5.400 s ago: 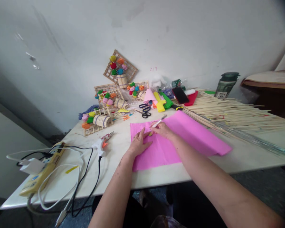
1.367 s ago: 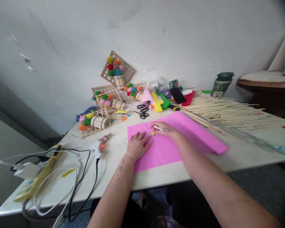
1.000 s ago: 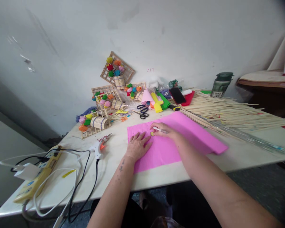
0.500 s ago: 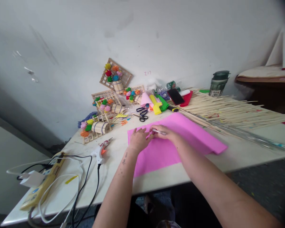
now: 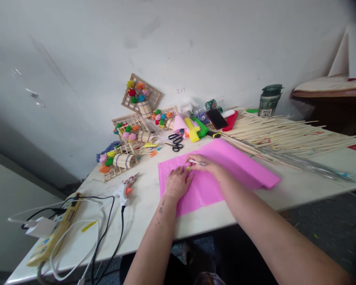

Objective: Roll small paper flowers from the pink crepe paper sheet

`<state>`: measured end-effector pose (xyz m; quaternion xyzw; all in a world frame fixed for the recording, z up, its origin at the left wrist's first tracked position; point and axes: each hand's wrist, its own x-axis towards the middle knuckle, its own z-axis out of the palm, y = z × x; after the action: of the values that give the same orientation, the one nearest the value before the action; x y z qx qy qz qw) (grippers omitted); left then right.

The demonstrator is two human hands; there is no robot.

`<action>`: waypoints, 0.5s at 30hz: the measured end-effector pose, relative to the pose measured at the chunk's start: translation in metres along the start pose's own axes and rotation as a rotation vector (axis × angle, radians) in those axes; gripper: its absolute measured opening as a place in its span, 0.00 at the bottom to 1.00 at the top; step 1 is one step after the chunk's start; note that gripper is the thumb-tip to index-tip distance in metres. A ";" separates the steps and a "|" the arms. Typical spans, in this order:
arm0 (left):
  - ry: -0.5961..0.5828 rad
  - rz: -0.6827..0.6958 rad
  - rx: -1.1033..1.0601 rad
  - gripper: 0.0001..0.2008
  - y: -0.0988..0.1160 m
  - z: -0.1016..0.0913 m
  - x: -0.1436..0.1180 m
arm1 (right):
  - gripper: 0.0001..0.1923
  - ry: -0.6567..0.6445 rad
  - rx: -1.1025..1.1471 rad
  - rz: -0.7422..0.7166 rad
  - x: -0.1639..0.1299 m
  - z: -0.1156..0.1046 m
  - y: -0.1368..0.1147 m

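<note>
Head view, the sole one. Left hand (image 5: 178, 182) lies palm down, fingers spread, on the pink sheet (image 5: 240, 162); it grasps nothing that shows. Right hand (image 5: 203, 164) pinches a slim white pen (image 5: 197, 162) between thumb and fingers, grip closed around the barrel. Small yellow piece (image 5: 188, 169) sits on the pink sheet between the two hands, at the left fingertips; cannot tell whether they press on it. Pen point is too small to make out, so contact with the pink sheet is unclear.

Pink sheet is spread on the white table (image 5: 148, 198), slightly rippled under the left hand, its far right part lying toward the sticks (image 5: 284, 136). Scissors (image 5: 178, 141) rest just beyond its back edge; glue gun (image 5: 124, 194) lies off to the left, its cord trailing.

Risks, as judged: yellow piece looks light and could skid if the left fingers lift or the pen nudges it. Ripples could catch the point and tear thin material. A heavy left palm, dragged sideways, could crease or shift the pink sheet.
</note>
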<state>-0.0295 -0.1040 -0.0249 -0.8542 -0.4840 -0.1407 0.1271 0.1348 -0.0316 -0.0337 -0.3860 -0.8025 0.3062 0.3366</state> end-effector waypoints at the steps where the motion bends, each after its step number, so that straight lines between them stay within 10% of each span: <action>1: 0.003 -0.003 0.006 0.19 0.000 0.001 0.000 | 0.12 0.005 0.014 0.000 0.000 0.000 0.000; 15: 0.055 -0.003 0.043 0.20 0.005 0.001 0.001 | 0.14 -0.052 0.066 -0.029 0.003 0.002 0.011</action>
<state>-0.0243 -0.1053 -0.0261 -0.8465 -0.4843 -0.1540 0.1585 0.1362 -0.0245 -0.0425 -0.3549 -0.8058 0.3378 0.3326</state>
